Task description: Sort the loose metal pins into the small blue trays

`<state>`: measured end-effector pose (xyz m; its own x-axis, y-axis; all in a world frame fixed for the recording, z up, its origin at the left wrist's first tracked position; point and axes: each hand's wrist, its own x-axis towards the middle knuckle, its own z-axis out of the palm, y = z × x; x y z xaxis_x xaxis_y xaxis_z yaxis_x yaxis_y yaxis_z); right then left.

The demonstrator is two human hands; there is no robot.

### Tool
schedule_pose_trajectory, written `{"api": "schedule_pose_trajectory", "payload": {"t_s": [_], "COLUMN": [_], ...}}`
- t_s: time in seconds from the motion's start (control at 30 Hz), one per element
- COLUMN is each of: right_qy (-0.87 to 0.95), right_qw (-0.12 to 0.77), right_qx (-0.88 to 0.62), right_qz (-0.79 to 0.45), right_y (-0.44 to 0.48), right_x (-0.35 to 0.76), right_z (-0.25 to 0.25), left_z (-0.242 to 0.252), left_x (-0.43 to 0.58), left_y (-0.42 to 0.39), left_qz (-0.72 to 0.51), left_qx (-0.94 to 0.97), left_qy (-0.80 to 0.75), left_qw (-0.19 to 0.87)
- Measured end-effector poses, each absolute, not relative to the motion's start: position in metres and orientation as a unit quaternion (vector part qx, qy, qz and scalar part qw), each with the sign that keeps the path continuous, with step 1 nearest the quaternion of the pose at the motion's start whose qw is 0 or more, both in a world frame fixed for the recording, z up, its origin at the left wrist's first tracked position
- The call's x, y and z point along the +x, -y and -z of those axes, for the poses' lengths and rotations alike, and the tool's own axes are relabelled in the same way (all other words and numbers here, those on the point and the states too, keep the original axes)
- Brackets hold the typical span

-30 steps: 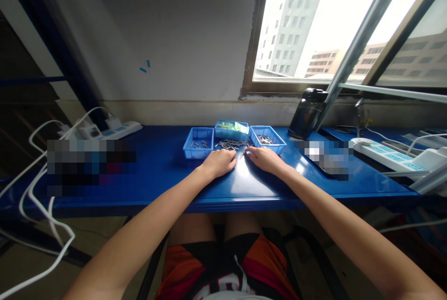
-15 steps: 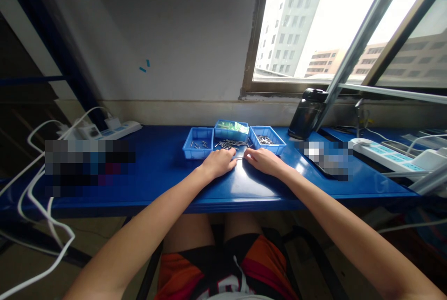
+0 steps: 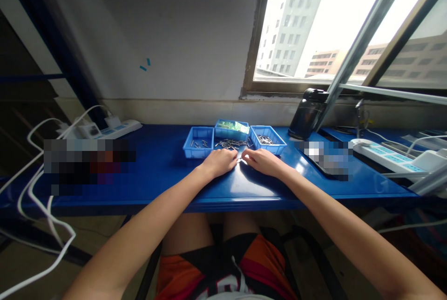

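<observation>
Where the two hands met on the blue table (image 3: 157, 169), a small metal pin (image 3: 240, 160) was seen pinched between their fingertips, just in front of the loose pin pile (image 3: 232, 143). The left hand (image 3: 218, 162) was rested on the tabletop, fingers curled in and closed on the pin's left end. The right hand (image 3: 263, 161) was curled likewise, closed on the right end. Pin detail was too small to be resolved. Three blue trays were set around the back of the pile: left tray (image 3: 198, 152) with a few pins, middle tray (image 3: 230, 135) with greenish contents, right tray (image 3: 274, 147) with a heap of pins. A black jug (image 3: 307, 112) was stood further right, under the window. White power strips were laid at far left (image 3: 108, 130) and far right (image 3: 387, 155), well apart from the hands.
</observation>
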<state>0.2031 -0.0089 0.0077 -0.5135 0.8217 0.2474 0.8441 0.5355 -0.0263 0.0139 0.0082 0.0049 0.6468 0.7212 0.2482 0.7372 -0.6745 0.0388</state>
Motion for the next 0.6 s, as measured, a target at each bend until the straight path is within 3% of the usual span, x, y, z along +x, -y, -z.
{"api": "schedule_pose_trajectory", "payload": {"t_s": [0.6], "right_qy": [0.868], "right_qw": [0.137], "right_qx": [-0.476], "right_qz": [0.041], "right_y": [0.0086], "right_x": [0.2057], "right_z": [-0.0083], "left_z": [-0.0065], "left_x": [0.0143], "left_y": [-0.0066], "left_qz": [0.123], "left_qx": [-0.903], "left_qy": [0.41], "left_qw": [0.03]}}
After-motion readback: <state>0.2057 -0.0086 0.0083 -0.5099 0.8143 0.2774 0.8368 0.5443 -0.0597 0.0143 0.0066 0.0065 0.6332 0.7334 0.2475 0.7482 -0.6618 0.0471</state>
